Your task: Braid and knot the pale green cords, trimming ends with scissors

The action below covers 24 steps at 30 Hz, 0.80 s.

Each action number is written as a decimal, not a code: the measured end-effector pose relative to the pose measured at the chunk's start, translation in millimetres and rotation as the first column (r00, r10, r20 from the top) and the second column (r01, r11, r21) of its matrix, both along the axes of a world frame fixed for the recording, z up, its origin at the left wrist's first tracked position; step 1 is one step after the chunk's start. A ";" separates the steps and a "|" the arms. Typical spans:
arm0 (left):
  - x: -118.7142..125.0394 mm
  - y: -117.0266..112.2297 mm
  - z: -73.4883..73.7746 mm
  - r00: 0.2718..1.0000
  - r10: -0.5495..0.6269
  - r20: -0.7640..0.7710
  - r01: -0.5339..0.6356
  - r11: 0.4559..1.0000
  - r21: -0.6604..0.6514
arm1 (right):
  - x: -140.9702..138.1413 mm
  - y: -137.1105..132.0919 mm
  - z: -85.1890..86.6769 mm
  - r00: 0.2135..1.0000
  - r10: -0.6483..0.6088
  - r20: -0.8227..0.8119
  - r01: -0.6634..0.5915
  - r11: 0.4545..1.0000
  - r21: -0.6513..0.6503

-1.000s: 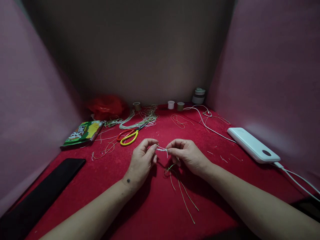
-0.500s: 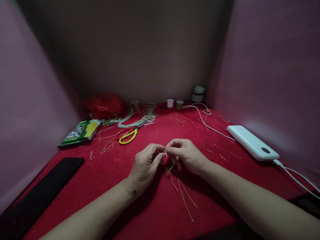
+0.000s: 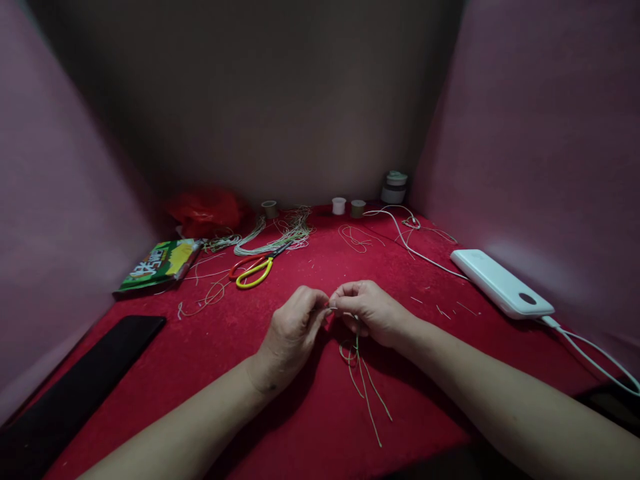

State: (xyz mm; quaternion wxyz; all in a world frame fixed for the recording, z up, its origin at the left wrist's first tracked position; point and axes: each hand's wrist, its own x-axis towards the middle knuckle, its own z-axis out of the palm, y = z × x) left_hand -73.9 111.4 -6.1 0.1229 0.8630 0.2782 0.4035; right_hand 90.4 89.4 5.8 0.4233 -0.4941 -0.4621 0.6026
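Your left hand (image 3: 295, 327) and right hand (image 3: 373, 310) are pinching pale cord (image 3: 333, 308) between them; loose tails (image 3: 358, 360) are hanging below the right, seemingly unfinished; fingers (image 3: 345, 303) are hiding any completed portion.

Dim light; back wall (image 3: 280, 100) murky; faint sheen on right wall (image 3: 540, 153); soft shadows beneath hands (image 3: 293, 330).

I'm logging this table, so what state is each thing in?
Left hand: pinching white thread
Right hand: pinching white thread
White thread: partly hidden
Green thread: looped
Scissors: lying flat, seemingly closed
White spool: upright
Jar: upright, apparently lidded
Red bag: crumpled
Snack packet: lying flat; seal unclear
Power bank: cable plugged in
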 end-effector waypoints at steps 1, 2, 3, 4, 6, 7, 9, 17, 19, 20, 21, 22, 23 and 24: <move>-0.3 0.1 -0.2 1.000 -0.009 -0.007 0.009 1.000 0.020 | 0.0 0.1 -0.1 1.000 -0.001 -0.012 0.001 1.000 -0.010; -0.8 0.2 -0.4 1.000 -0.017 -0.020 0.018 0.999 0.045 | -0.1 0.1 -0.1 1.000 -0.003 -0.026 0.002 1.000 -0.016; -1.5 0.1 -0.7 0.999 -0.025 -0.045 0.028 0.996 0.080 | -0.2 0.2 -0.1 0.999 -0.006 -0.041 0.005 1.000 -0.023; -2.1 0.0 -1.0 0.996 -0.030 -0.080 0.039 0.992 0.118 | -0.4 0.3 -0.2 0.998 -0.011 -0.056 0.009 0.999 -0.033; -3.1 -0.4 -2.0 0.987 -0.026 -0.159 0.059 0.977 0.205 | -0.5 0.8 -0.5 0.996 -0.014 -0.090 0.009 0.998 -0.059; -3.3 -0.6 -2.5 0.983 -0.019 -0.183 0.062 0.972 0.228 | -0.5 1.3 -0.7 0.995 -0.002 -0.102 -0.005 0.998 -0.065; -3.1 -0.7 -3.4 0.983 0.006 -0.182 0.044 0.962 0.269 | -0.2 2.3 -1.2 0.994 0.003 -0.112 -0.011 0.998 -0.069; -4.0 -1.0 -1.5 0.978 -0.035 -0.205 0.077 0.977 0.200 | 1.8 4.0 -3.5 0.984 0.043 -0.171 -0.058 0.995 -0.085; -3.8 -1.3 -0.2 0.992 -0.061 -0.113 0.071 0.994 0.083 | 2.5 4.1 -3.8 0.980 0.055 -0.192 -0.070 0.995 -0.075; -3.2 -1.6 0.5 0.996 -0.072 -0.056 0.071 0.997 -0.022 | 2.7 4.1 -3.7 0.981 0.052 -0.188 -0.065 0.996 -0.067; -2.4 -1.8 1.4 0.998 -0.068 0.006 0.068 0.985 -0.158 | 2.9 4.0 -3.2 0.983 0.045 -0.177 -0.055 0.997 -0.057; -1.3 -2.1 2.4 0.996 -0.051 0.066 0.069 0.949 -0.309 | 2.8 3.7 -2.5 0.986 0.036 -0.164 -0.044 0.998 -0.049; -0.1 -2.5 3.6 0.993 -0.021 0.118 0.073 0.887 -0.456 | 2.5 3.2 -1.5 0.988 0.031 -0.148 -0.037 0.998 -0.040; 1.2 -2.9 4.9 0.987 0.015 0.159 0.080 0.813 -0.576 | 1.9 2.5 -0.4 0.991 0.032 -0.128 -0.037 0.999 -0.031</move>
